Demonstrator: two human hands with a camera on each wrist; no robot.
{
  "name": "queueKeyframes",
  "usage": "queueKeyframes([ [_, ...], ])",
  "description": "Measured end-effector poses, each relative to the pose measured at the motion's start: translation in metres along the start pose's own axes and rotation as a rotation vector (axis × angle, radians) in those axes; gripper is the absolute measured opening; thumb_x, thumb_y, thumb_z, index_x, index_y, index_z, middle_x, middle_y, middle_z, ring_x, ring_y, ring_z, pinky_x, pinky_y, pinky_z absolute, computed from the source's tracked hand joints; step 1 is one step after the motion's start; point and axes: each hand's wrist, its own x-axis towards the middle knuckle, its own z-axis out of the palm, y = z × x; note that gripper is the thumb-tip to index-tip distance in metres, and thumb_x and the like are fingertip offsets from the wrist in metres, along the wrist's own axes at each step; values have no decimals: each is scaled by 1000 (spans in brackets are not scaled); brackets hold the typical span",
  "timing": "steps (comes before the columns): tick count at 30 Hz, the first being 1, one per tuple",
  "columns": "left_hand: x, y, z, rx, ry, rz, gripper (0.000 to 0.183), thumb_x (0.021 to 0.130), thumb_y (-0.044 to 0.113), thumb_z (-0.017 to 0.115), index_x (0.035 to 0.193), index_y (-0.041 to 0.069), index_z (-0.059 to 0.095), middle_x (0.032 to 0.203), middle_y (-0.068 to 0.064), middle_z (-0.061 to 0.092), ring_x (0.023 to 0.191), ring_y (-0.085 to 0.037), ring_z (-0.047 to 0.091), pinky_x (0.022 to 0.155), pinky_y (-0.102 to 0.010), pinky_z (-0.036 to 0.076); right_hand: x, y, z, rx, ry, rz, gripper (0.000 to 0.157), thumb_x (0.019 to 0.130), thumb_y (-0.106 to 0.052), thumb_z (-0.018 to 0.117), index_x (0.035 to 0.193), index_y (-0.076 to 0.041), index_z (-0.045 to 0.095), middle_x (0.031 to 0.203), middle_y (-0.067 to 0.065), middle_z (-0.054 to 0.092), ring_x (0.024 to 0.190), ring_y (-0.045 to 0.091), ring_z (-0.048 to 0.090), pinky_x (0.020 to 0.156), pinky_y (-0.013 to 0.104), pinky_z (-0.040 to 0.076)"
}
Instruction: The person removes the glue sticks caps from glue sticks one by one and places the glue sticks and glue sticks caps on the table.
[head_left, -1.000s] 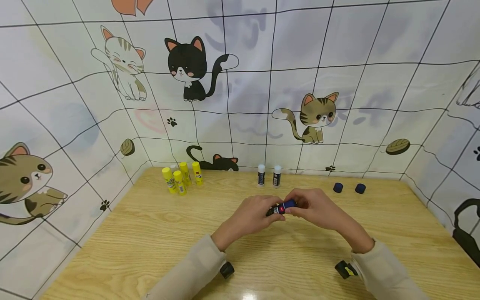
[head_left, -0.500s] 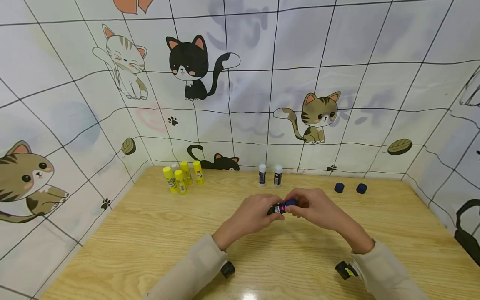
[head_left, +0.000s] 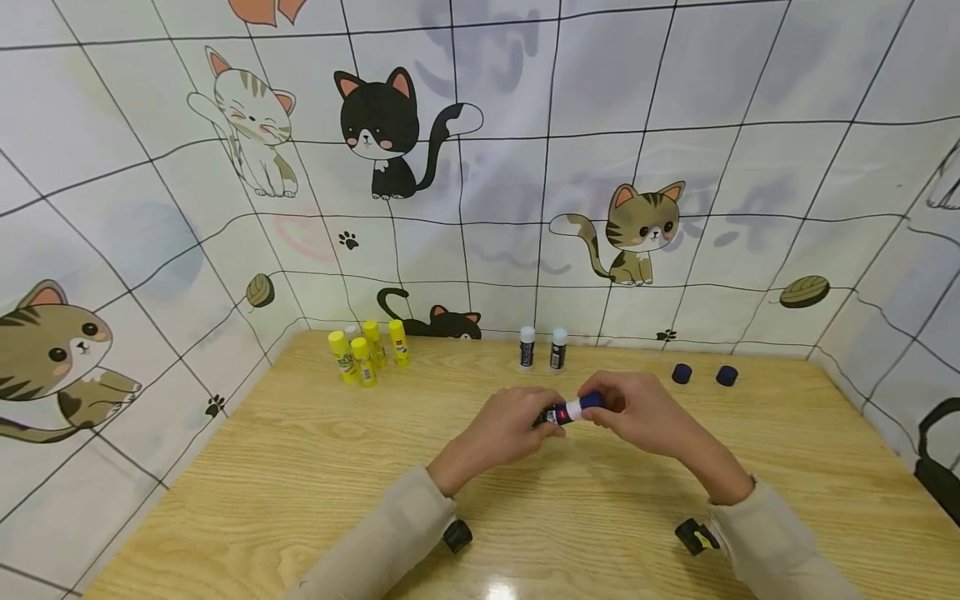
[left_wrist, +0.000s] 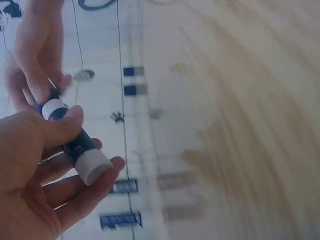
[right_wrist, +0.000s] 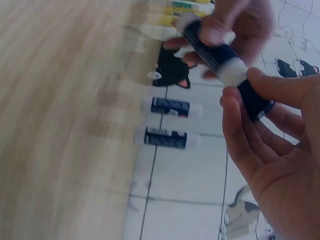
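Above the middle of the table, my left hand grips the dark-labelled body of a glue stick. Its white base sticks out past my left fingers in the left wrist view. At the other end, my right hand pinches the dark blue cap between thumb and fingers. A white collar shows between body and cap; whether the cap is fully off cannot be told. The glue stick lies tilted between both hands.
Two uncapped-looking white-topped glue sticks stand at the back of the wooden table. Two dark blue caps lie at the back right. Several yellow glue sticks stand at the back left, before the cat-printed cloth wall.
My right hand has shifted slightly to the right with the cap, and the white collar has come into sight between cap and body. My left hand stays nearly where it was.
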Motion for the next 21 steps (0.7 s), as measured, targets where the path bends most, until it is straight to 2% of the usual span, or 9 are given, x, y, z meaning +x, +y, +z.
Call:
queueKeyframes([
  [5,-1,-19,5,-23,-18,-95,27,88,37,68,110,22,64,92,13,66,72,-1,55,64,-20,44,-5,4,-20,-60,105,39,14,90,-24,68,103,-21,66,80,-9,67,65,5,61,56,25,49],
  [9,0,-23,4,-71,-38,-75,30,89,38,67,112,20,64,95,11,67,74,-1,55,66,-19,44,-6,8,-29,-83,117,14,13,90,-25,69,102,-21,66,81,-7,68,66,7,63,57,24,50],
  [13,0,-19,2,-113,-80,-56,29,90,38,66,112,18,63,94,10,66,73,-3,53,65,-18,43,-6,12,-31,-80,67,27,13,90,-24,68,103,-20,66,87,-5,69,65,5,62,57,25,50],
  [17,-1,-18,3,-146,-118,-82,24,91,37,66,108,21,61,95,11,67,75,-1,55,66,-18,43,-8,17,-30,-48,-51,72,17,92,-21,66,108,-15,65,92,-1,69,68,4,63,58,26,51],
  [21,1,-24,5,-294,-124,-144,19,92,35,65,105,22,60,96,9,69,79,0,60,66,-20,46,-9,22,-28,-12,-130,100,20,93,-23,64,111,-13,64,94,2,69,71,9,65,59,27,51],
])
